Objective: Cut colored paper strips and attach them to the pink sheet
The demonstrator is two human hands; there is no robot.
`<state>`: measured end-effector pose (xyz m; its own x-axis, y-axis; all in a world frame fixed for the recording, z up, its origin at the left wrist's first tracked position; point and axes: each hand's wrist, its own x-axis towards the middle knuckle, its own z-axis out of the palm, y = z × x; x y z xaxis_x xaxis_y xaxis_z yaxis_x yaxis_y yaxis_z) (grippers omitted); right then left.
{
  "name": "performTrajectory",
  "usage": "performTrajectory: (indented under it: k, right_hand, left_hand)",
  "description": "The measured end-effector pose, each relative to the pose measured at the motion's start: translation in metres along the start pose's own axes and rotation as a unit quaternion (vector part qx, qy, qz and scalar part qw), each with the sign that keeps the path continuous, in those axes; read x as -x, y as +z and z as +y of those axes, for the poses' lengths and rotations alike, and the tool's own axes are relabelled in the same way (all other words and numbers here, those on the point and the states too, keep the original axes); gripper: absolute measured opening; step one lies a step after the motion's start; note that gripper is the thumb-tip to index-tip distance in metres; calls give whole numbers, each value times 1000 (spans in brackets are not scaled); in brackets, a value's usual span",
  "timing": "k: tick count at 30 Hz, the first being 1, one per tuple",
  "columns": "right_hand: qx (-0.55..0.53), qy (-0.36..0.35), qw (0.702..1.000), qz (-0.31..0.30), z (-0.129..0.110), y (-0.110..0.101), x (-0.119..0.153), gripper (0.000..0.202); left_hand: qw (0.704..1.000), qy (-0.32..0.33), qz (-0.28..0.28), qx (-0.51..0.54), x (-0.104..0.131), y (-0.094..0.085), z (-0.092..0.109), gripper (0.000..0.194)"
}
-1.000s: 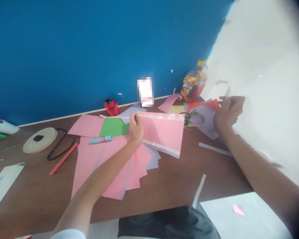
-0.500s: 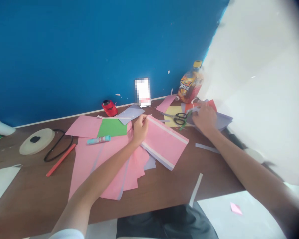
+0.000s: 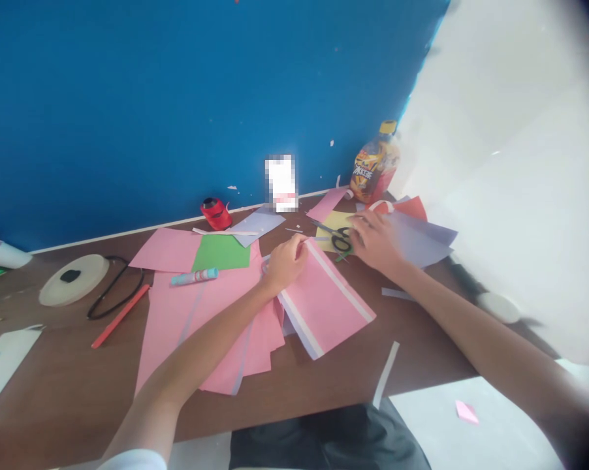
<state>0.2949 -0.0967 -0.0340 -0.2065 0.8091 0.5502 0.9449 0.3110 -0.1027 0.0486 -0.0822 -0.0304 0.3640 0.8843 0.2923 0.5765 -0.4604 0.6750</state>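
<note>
My left hand point(image 3: 285, 262) grips the upper left corner of a pink paper piece point(image 3: 331, 294), which has pale strips along two edges and is tilted over the table. My right hand point(image 3: 375, 241) is beside the black-handled scissors point(image 3: 342, 239), its fingers stretched out; whether a fingertip touches the handles I cannot tell. Under the scissors lies a yellow paper point(image 3: 326, 243). Behind my right wrist rests a purple sheet point(image 3: 424, 234) with a red paper piece point(image 3: 413, 207). More pink sheets point(image 3: 201, 326) are spread below my left forearm.
A drink bottle point(image 3: 374, 163) stands at the back right, by the wall. Leftwards are a red roll point(image 3: 217, 213), a green paper point(image 3: 222, 251), a cyan-capped glue stick point(image 3: 194, 277), a red stick point(image 3: 121, 316) and a round pale lid point(image 3: 73, 281). A white strip point(image 3: 386, 375) overhangs the front edge.
My right hand has come left from the red and purple papers to the scissors, which have shifted slightly left. The pink piece in my left hand has turned and dropped a little.
</note>
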Motion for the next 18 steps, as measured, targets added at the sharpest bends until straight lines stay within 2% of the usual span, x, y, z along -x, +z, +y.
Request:
performTrajectory:
  k: [2, 4, 8, 10, 13, 16, 18]
  right_hand:
    - [-19, -94, 994, -56, -16, 3, 2, 39]
    - [-34, -137, 986, -92, -25, 6, 3, 43]
    - [-53, -128, 983, -118, -24, 9, 4, 43]
    - [-54, -109, 986, -115, -19, 10, 4, 43]
    - [-60, -89, 989, -100, -13, 10, 3, 40]
    - [-68, -78, 990, -98, -11, 8, 3, 36]
    - [-59, -71, 990, -103, -12, 7, 3, 33]
  left_hand:
    - [999, -41, 15, -31, 0, 1, -2, 21]
    - [997, -63, 24, -37, -1, 2, -5, 17]
    - [997, -62, 38, 26, -5, 2, -11, 14]
    - [992, -88, 25, 90, -10, -2, -14, 14]
    - [976, -127, -56, 166, -19, -19, -17, 16]
    - [971, -77, -148, 172, -28, -47, -15, 21]
    - [961, -56, -189, 194, -31, -68, -13, 23]
